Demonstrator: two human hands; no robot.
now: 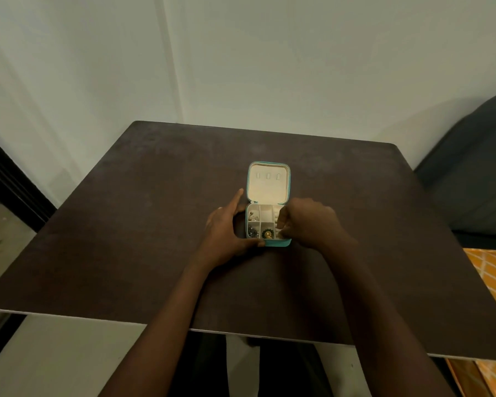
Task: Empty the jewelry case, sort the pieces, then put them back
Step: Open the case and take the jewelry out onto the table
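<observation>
A small teal jewelry case (281,243) lies open in the middle of the dark table, its cream-lined lid (267,183) flat toward the wall. Its cream compartments hold small pieces: a gold round piece (267,234) at the front middle, dark beads (251,231) at the front left, small metal bits (252,216) behind them. My left hand (226,227) grips the case's left side and front corner. My right hand (307,222) reaches over the right compartments, fingertips pinched down inside; what they touch is hidden.
The dark brown table (155,239) ends at a white wall behind. A dark chair (476,173) stands to the right. An orange patterned cloth (493,282) shows past the table's right edge. My legs are under the near edge.
</observation>
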